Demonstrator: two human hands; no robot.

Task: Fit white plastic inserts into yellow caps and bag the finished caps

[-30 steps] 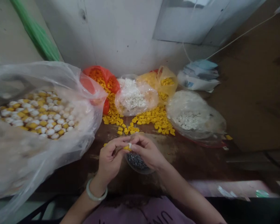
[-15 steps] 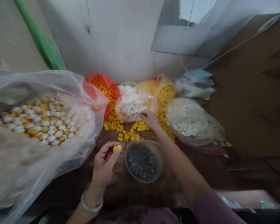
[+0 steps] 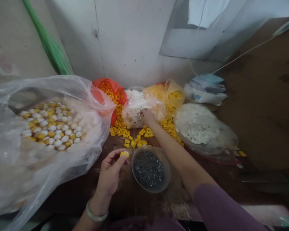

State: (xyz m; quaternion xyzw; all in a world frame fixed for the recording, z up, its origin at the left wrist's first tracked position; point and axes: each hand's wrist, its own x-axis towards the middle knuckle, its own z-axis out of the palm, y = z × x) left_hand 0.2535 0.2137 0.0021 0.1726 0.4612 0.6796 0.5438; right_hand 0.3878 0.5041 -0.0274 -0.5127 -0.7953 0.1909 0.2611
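Left hand (image 3: 109,171) raised, thumb pinching against fingers; right arm (image 3: 175,157) stretched forward, right hand (image 3: 148,117) lowered, fingers bunched.

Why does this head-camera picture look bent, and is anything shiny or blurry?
In the head view, the wall seams lean and curve, as a wide-angle lens would make them; the big clear plastic bag shows a pale sheen; the light is dim and soft; the right hand looks slightly blurred.

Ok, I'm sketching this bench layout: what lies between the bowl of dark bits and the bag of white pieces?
Between the clear bowl and the clear bag, the head view shows loose yellow pieces, with the right forearm alongside them.
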